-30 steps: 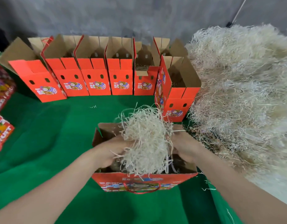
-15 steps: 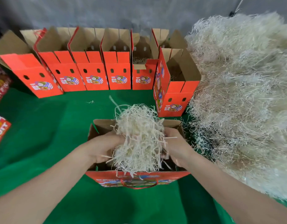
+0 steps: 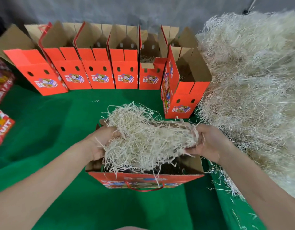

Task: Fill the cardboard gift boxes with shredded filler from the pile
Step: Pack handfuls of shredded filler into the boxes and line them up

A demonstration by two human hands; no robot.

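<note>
near edge: open gift box (image 3: 143, 179) on the green-covered counter (image 3: 43, 130), red printed front wall facing the camera, red cord handle (image 3: 145, 190) hanging on that wall. flaps up, inside dark, a few filler strands over the front rim.

just above the box opening: wad of filler (image 3: 148, 138) held between both hands, stretched sideways, lower strands dangling into the box. left grip (image 3: 102, 143) is closed on the wad's left end, fingers curled into it. right grip (image 3: 208, 145) pinches the wad's right end, thumb and fingers closed on strands.

beyond the box: one loose strand (image 3: 95, 101) on the green cloth. single upright box (image 3: 181, 97) stands to the right, top open, touching the pile's edge.

right side: big filler pile (image 3: 251, 80) runs from near to far along the counter, well above box height.

far: row of open boxes (image 3: 100, 73) side by side, flaps up, fronts toward the camera; the right-end one shows some filler inside. flat printed boxes (image 3: 0, 130) at the left edge. grey backdrop (image 3: 110, 10) behind everything.
</note>
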